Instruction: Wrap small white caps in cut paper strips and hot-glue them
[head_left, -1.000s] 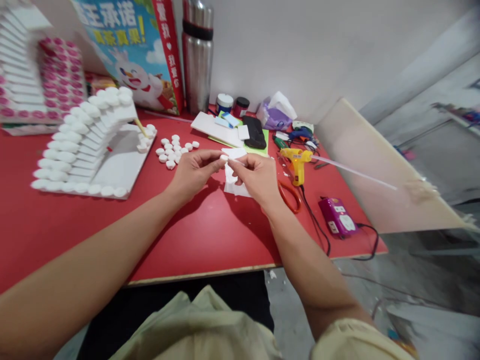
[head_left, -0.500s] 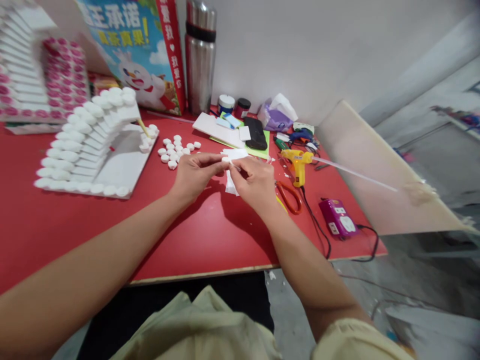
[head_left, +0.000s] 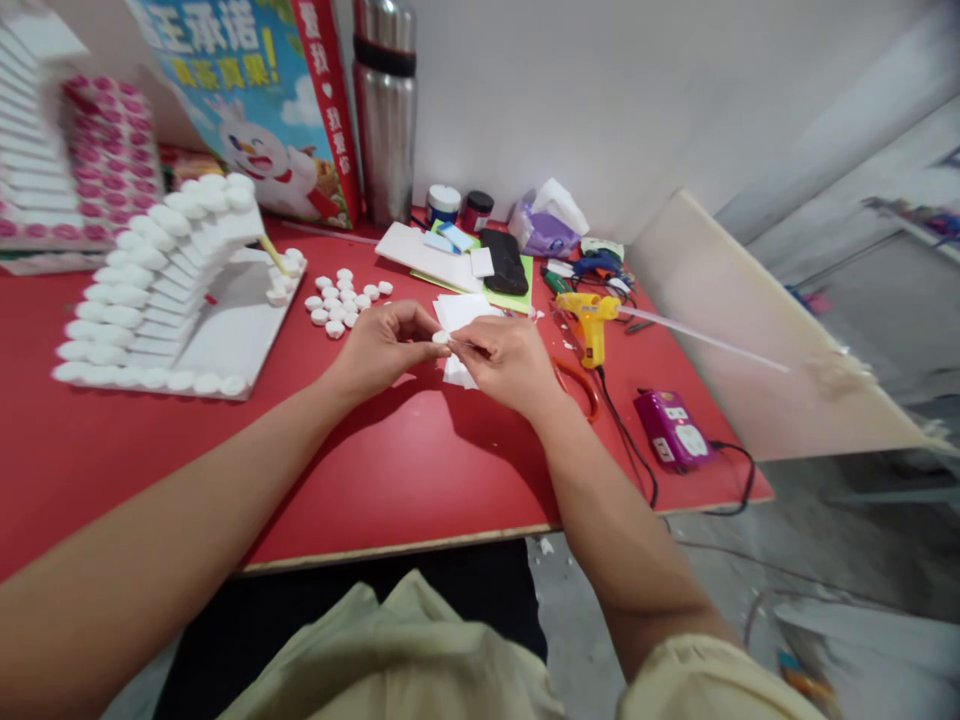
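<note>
Over the middle of the red table (head_left: 420, 470) my left hand (head_left: 379, 347) pinches a small white foam disc (head_left: 441, 338) between thumb and fingers. My right hand (head_left: 508, 362) meets it from the right, fingers pinched at the same disc; what else it grips is hidden. White foam sheet pieces (head_left: 456, 312) lie on the table just behind and under both hands. A cluster of several loose white discs (head_left: 341, 300) lies to the left of my left hand.
A white stepped foam model (head_left: 169, 290) edged with discs stands at left. A yellow glue gun (head_left: 589, 320), red scissors (head_left: 581, 385), a purple device (head_left: 671, 428) with cord, a steel flask (head_left: 384, 110), a printed box (head_left: 251, 110) and small jars crowd the back and right.
Both hands have come slightly lower and closer to me with the disc, now held nearer the table. The view has shifted a little to the right.
</note>
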